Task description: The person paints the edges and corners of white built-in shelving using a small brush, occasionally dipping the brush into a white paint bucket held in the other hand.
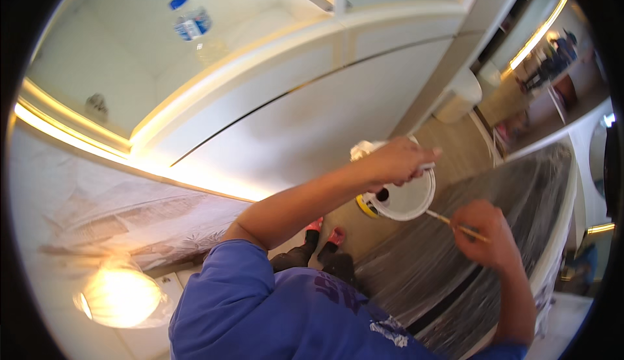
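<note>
My left hand (402,162) is closed at the top of a white plastic bucket (422,199) and holds it up. The hand covers part of the rim, so its exact grip cannot be made out. Inside the bucket a dark round spot shows, and yellow marks the bucket's lower side. My right hand (482,233) grips a thin paintbrush (469,232) by its wooden handle. The brush's pale tip is close to the bucket's right rim; whether they touch is unclear.
A plastic-covered dark surface (416,266) stretches along the right. Ahead stand white cabinet fronts (312,110), with a blue-capped water bottle (190,21) in a niche above. A bright lamp (122,293) glows at lower left. Other people (552,58) appear far right.
</note>
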### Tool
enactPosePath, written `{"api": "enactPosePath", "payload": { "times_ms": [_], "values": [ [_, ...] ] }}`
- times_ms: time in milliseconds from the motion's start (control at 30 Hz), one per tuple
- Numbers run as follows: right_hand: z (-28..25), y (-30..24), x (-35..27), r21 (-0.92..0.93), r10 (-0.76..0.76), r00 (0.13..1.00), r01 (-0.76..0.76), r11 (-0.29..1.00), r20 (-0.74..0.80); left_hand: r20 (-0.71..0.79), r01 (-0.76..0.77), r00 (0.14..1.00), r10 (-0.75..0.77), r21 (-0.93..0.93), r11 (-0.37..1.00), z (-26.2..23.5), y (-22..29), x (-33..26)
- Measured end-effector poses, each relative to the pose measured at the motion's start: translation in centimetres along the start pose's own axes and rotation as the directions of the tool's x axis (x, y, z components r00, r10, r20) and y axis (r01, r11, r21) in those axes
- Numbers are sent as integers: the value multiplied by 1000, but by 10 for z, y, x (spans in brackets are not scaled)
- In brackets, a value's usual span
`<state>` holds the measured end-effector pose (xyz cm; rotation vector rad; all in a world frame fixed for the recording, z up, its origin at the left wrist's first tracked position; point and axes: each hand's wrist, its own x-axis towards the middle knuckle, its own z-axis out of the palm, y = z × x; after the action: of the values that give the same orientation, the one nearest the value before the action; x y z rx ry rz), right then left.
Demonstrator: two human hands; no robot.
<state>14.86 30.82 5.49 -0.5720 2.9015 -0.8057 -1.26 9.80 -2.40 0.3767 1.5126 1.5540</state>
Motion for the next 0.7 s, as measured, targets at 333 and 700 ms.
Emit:
{"api": "enactPosePath", "payload": {
  "times_ms": [333, 700],
  "values": [
    [-40, 1, -6, 468, 243, 969, -199, 861, -35, -97, 47, 994, -49, -19, 999, -3, -40, -16],
    [-135, -54, 33, 685, 184, 815, 314, 657, -550, -23, 76, 997, -78, -88, 993, -34, -90, -47]
  ]
}}
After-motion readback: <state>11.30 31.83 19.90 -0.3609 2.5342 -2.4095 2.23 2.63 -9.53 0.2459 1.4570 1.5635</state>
